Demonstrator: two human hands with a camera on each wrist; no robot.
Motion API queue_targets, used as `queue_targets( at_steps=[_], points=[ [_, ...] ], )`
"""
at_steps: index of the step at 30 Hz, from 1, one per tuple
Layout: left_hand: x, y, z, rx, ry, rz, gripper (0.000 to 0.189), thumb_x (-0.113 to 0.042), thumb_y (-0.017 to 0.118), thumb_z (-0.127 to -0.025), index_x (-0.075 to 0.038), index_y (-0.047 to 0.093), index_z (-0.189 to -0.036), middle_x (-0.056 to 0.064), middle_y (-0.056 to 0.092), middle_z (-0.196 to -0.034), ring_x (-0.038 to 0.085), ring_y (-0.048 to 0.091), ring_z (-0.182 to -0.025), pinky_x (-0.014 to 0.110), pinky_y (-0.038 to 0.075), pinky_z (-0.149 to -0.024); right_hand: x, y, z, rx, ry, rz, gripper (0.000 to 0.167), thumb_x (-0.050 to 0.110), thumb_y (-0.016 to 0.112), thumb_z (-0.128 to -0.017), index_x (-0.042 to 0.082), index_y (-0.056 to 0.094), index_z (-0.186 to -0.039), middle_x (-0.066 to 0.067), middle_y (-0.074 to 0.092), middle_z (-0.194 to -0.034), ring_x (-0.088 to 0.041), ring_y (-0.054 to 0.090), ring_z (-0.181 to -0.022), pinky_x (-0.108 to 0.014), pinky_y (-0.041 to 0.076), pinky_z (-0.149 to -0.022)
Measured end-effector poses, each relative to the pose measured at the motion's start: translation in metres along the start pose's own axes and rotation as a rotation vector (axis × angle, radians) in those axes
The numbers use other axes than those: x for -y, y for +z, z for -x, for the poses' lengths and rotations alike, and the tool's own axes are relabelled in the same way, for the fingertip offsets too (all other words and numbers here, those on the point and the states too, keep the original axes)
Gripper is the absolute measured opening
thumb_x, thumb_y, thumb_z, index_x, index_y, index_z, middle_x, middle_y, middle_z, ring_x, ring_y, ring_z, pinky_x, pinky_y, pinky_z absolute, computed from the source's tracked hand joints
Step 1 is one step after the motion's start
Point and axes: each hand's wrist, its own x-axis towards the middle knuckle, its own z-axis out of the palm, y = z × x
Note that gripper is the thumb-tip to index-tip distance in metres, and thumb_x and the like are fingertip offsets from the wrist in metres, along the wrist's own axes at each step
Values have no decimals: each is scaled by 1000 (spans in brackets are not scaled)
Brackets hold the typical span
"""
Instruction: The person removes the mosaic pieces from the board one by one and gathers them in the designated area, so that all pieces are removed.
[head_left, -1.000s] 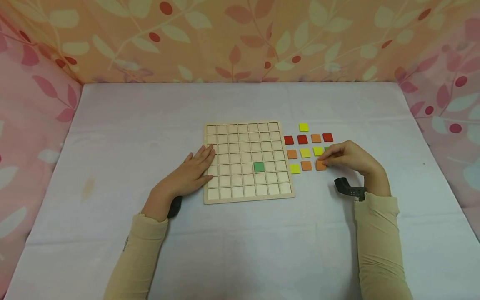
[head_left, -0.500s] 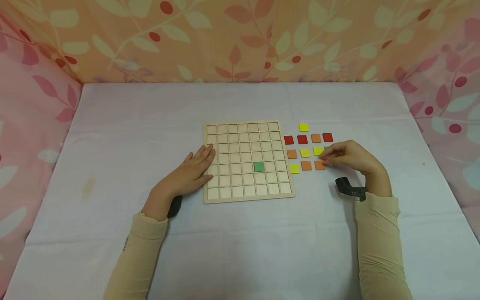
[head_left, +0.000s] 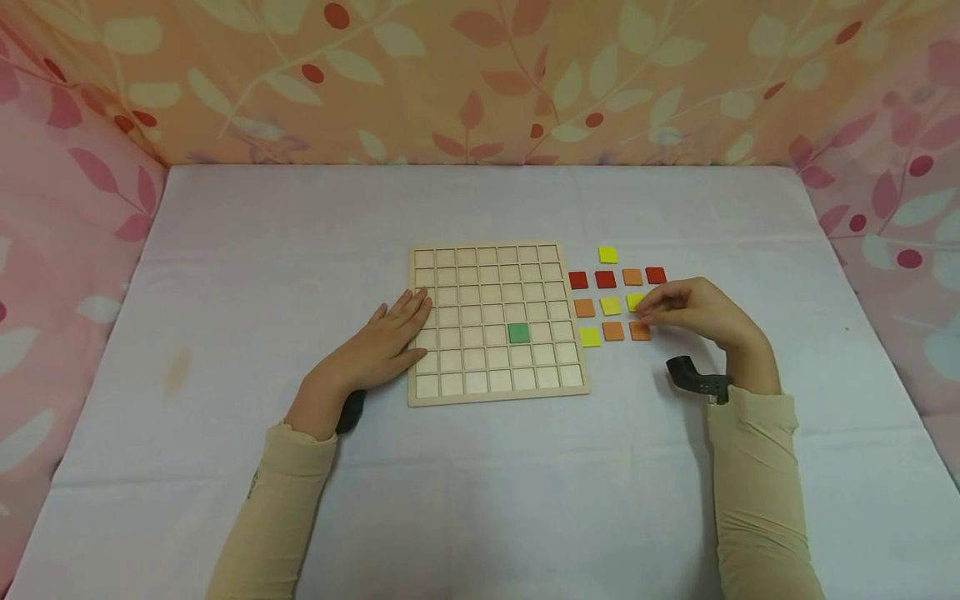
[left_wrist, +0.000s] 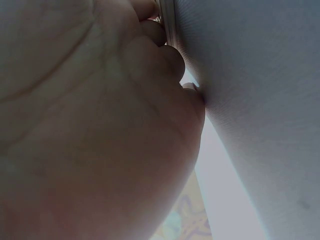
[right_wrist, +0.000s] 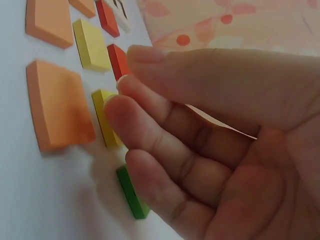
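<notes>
In the head view my left hand [head_left: 378, 346] rests on the left edge of a wooden grid board [head_left: 498, 399], its fingers extended over the outer squares. One green tile [head_left: 518, 332] lies in a square of the board. To the right, my right hand [head_left: 701, 317] hovers over loose tiles, fingers bent and nothing between thumb and fingertips. Nearest to it are an orange tile [head_left: 640, 331] and a yellow tile [head_left: 633, 301]. The right wrist view shows another green tile [right_wrist: 132, 192] below the fingers, hidden from the head camera. The left wrist view holds mostly palm.
Several red, orange and yellow tiles lie in loose rows beside the board, among them a red tile [head_left: 578, 280] and a yellow tile [head_left: 607, 255] at the back. A white cloth [head_left: 480, 508] covers the table. Patterned curtains [head_left: 480, 83] stand behind and at both sides.
My right hand has shifted slightly left and away from me, now covering the green tile's edge. The nearest orange tile has slid a little left. My left hand stays put.
</notes>
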Motion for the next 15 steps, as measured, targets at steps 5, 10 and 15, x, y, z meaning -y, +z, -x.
queue_targets(
  at_steps=[5,10,15],
  points=[
    [1,0,0,1,-5,-5,69,-24,47,-99,-1,6,-150,11,-4,-157,24,-8,-143,51,-1,-113,7,5,-2,-27,-11,-8,18,11,70,-86,-3,70,-98,-13,69,-93,-13,61,-80,-18,49,-71],
    [1,0,0,1,-3,-2,69,-24,47,-99,-1,6,-150,12,-4,-157,25,-8,-143,51,-1,-113,14,11,-5,-34,-27,-56,16,6,70,-84,-4,70,-97,-12,70,-92,-12,62,-80,-19,49,-70],
    [0,0,0,2,3,2,69,-24,47,-99,0,6,-150,12,-3,-157,25,-7,-143,51,-1,-113,16,19,-9,-15,-53,-92,16,7,71,-84,-4,69,-96,-10,70,-90,-14,63,-81,-21,49,-68]
  ],
)
